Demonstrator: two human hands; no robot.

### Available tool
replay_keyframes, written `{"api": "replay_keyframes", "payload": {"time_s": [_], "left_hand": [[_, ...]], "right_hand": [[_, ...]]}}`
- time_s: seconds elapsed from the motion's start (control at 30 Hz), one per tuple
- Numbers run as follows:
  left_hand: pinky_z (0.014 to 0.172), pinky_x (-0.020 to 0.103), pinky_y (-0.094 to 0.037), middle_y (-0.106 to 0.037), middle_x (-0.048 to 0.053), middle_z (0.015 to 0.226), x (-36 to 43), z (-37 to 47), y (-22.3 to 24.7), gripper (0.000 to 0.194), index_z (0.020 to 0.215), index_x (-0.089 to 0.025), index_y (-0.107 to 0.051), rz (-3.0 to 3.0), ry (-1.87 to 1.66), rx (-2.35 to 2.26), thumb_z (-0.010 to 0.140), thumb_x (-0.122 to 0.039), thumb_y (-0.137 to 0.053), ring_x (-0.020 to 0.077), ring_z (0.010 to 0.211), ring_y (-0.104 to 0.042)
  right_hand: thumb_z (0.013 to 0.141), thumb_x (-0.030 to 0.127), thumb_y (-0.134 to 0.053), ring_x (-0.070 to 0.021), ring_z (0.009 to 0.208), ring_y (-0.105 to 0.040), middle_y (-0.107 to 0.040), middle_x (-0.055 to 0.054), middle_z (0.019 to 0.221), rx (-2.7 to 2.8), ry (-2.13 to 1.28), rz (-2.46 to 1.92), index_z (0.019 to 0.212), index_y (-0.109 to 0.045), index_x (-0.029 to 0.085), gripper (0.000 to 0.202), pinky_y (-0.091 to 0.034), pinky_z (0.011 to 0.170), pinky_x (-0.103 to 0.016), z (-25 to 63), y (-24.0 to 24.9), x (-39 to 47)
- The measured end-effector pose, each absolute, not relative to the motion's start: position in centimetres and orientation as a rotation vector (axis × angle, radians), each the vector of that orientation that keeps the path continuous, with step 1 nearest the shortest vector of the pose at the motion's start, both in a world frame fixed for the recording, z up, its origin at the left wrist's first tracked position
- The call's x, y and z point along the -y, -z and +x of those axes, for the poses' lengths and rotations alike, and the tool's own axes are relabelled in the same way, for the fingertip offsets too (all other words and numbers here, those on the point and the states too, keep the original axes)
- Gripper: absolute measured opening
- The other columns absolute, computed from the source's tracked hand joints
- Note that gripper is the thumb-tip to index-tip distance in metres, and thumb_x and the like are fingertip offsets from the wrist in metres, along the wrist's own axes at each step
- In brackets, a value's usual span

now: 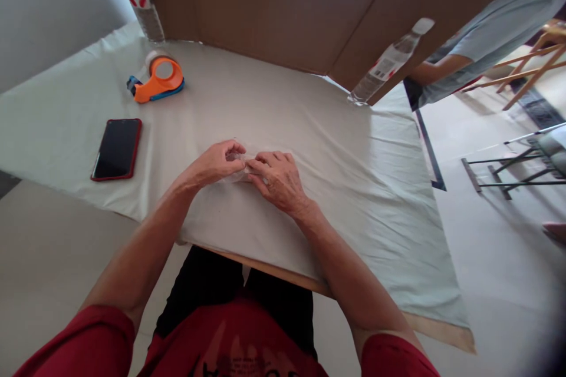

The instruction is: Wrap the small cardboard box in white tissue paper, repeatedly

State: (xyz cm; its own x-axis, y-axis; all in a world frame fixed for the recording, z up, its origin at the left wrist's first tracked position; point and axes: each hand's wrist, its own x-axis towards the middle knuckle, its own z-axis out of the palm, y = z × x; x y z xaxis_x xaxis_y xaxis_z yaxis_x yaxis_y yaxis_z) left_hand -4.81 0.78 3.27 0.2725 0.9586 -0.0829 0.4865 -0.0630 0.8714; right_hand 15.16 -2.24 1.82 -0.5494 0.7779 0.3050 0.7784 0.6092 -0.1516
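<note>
A crinkled piece of clear plastic [241,175], perhaps a small bag or wrapper, lies low over the cloth between my two hands. My left hand [220,160] is curled over its left part, with thumb and forefinger closed on it. From the other side, my right hand [276,178] pinches the plastic with the fingers bent, and its fingertips almost meet the left thumb. The fingers cover much of the plastic, and whether anything is inside it I cannot make out.
Pale cloth [336,188] covers the table. A red-cased phone [117,149] and an orange tape dispenser [160,79] lie to the left. Two water bottles [140,0] stand against a brown cardboard panel [274,6]. At the right are a person's arm [444,68] and a wooden stool [542,53].
</note>
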Motion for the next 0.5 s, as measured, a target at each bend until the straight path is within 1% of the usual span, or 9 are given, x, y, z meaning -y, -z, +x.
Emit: {"api": "replay_keyframes", "payload": {"time_s": [0.07,0.13,0.2,0.3,0.33,0.4,0.47,0.5], "left_hand": [[0.066,0.027,-0.044,-0.065,0.001,0.079,-0.6,-5.3,-3.5,0.04,0.105,-0.015,-0.069,1.703,-0.636,-1.403,0.071,-0.033,-0.059,0.0165,0.07,-0.056],[0.062,0.027,-0.041,-0.059,-0.001,0.071,-0.6,-5.5,-3.5,0.037,0.101,-0.014,-0.069,1.716,-0.616,-1.464,0.071,-0.031,-0.056,0.0152,0.064,-0.05],[0.061,0.027,-0.039,-0.056,-0.001,0.068,-0.8,-5.7,-3.3,0.033,0.098,-0.014,-0.069,1.737,-0.603,-1.518,0.07,-0.028,-0.056,0.0151,0.062,-0.048],[0.063,0.028,-0.039,-0.056,0.0,0.067,-0.6,-5.9,-2.7,0.031,0.097,-0.016,-0.069,1.799,-0.574,-1.617,0.07,-0.025,-0.058,0.0169,0.063,-0.05],[0.064,0.028,-0.04,-0.058,0.0,0.068,-0.4,-6.0,-2.5,0.031,0.098,-0.016,-0.07,1.823,-0.57,-1.661,0.07,-0.025,-0.059,0.0178,0.065,-0.052],[0.069,0.03,-0.043,-0.064,0.004,0.079,0.2,-6.2,-2.2,0.034,0.104,-0.016,-0.069,1.851,-0.582,-1.772,0.072,-0.027,-0.063,0.02,0.072,-0.057],[0.074,0.031,-0.045,-0.067,0.009,0.09,0.8,-6.6,-2.0,0.043,0.112,-0.014,-0.067,1.828,-0.606,-1.877,0.075,-0.035,-0.067,0.0224,0.08,-0.061],[0.075,0.031,-0.045,-0.068,0.01,0.092,1.0,-6.8,-2.0,0.048,0.115,-0.013,-0.066,1.791,-0.616,-1.916,0.075,-0.039,-0.069,0.0232,0.081,-0.062]], "right_hand": [[0.103,0.039,-0.052,-0.0255,0.1,-0.052,-0.07,-0.009,0.114,2.528,-0.01,-1.277,0.118,-0.07,0.023,0.029,-0.031,0.087,-0.039,15.0,-2.0,2.0],[0.103,0.039,-0.05,-0.0258,0.101,-0.051,-0.068,-0.01,0.115,2.55,-0.021,-1.303,0.119,-0.071,0.024,0.03,-0.03,0.086,-0.039,14.8,-2.2,1.7],[0.103,0.038,-0.049,-0.026,0.101,-0.05,-0.068,-0.01,0.116,2.569,-0.023,-1.313,0.119,-0.071,0.023,0.03,-0.029,0.086,-0.04,14.7,-2.5,1.4],[0.102,0.037,-0.051,-0.0259,0.099,-0.051,-0.069,-0.01,0.116,2.633,-0.006,-1.295,0.116,-0.071,0.023,0.028,-0.028,0.085,-0.04,14.6,-3.2,1.0],[0.101,0.037,-0.052,-0.0259,0.099,-0.051,-0.069,-0.011,0.116,2.665,0.007,-1.287,0.115,-0.071,0.022,0.027,-0.028,0.085,-0.04,14.6,-3.5,0.9],[0.1,0.036,-0.055,-0.026,0.098,-0.052,-0.069,-0.012,0.115,2.729,0.036,-1.276,0.115,-0.071,0.022,0.026,-0.028,0.085,-0.04,14.5,-4.0,0.9],[0.099,0.035,-0.055,-0.0264,0.099,-0.053,-0.068,-0.013,0.116,2.781,0.061,-1.266,0.114,-0.071,0.022,0.025,-0.028,0.084,-0.04,14.3,-4.4,0.8],[0.099,0.035,-0.055,-0.0267,0.1,-0.053,-0.068,-0.014,0.116,2.8,0.07,-1.262,0.114,-0.071,0.022,0.025,-0.028,0.084,-0.04,14.2,-4.5,0.8]]}}
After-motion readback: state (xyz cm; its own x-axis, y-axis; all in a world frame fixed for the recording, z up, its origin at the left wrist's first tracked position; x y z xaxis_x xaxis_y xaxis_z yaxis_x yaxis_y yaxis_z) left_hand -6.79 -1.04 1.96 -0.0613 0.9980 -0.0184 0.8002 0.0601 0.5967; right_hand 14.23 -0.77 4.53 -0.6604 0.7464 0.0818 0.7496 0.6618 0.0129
